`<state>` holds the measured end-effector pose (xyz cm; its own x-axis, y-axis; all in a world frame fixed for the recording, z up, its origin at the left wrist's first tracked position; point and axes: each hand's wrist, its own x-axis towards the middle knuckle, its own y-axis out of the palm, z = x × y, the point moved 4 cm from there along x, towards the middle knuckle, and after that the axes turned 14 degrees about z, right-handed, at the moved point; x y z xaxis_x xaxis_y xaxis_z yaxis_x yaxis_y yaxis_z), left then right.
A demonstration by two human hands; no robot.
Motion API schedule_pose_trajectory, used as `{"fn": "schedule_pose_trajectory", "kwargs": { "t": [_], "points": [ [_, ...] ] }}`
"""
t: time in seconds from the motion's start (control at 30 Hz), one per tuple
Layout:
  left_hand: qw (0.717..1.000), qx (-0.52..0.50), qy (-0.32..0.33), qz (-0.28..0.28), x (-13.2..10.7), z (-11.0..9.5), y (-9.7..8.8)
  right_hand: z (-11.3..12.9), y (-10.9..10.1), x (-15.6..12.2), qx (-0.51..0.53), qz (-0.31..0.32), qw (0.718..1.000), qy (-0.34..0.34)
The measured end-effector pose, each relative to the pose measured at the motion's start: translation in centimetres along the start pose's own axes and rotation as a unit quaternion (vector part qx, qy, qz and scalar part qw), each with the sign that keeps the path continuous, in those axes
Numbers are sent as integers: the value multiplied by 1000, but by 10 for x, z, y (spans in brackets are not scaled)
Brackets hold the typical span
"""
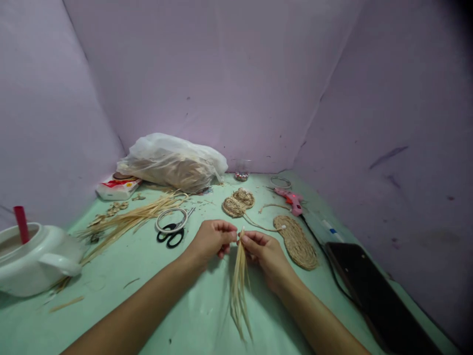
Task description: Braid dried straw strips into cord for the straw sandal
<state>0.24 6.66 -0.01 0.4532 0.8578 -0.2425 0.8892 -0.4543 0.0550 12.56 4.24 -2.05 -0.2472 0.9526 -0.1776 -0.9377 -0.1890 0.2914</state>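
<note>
My right hand [266, 254] pinches the top of a bundle of pale raffia-like strands [239, 288], whose loose ends hang toward me over the table. Just left of the bundle's top, my left hand [214, 240] is closed, thumb against fingers; whatever it holds, if anything, is too small to make out. Beyond the hands lies a coiled twine piece of two joined rounds [238, 202], and a cord trails from it. To the right of my right hand rests a flat sole-shaped piece of coiled twine [297, 244].
Black-handled scissors [172, 235] lie partly under a ring [159, 224], near more strands [136, 212]. A pink glue gun [293, 199] sits back right, its cable running past a long black object [373, 291]. A white pot [40, 261] stands left; a plastic bag [173, 155] is behind.
</note>
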Motion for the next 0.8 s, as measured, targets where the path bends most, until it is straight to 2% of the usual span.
{"fn": "schedule_pose_trajectory", "kwargs": {
  "t": [0.1,0.23,0.43,0.67,0.8],
  "points": [
    [999,8,-41,7,-5,10,4,-7,-2,3,27,-9,1000,-10],
    [999,22,-41,17,-9,12,8,-11,-2,3,22,7,1000,-11],
    [998,21,-66,9,-7,18,6,-9,1,3,32,78,996,14],
    [997,23,-75,20,-6,20,3,-10,-3,4,39,65,997,17],
    [997,12,-72,28,-4,24,1,-10,-4,5,56,90,994,15]
  ]
}}
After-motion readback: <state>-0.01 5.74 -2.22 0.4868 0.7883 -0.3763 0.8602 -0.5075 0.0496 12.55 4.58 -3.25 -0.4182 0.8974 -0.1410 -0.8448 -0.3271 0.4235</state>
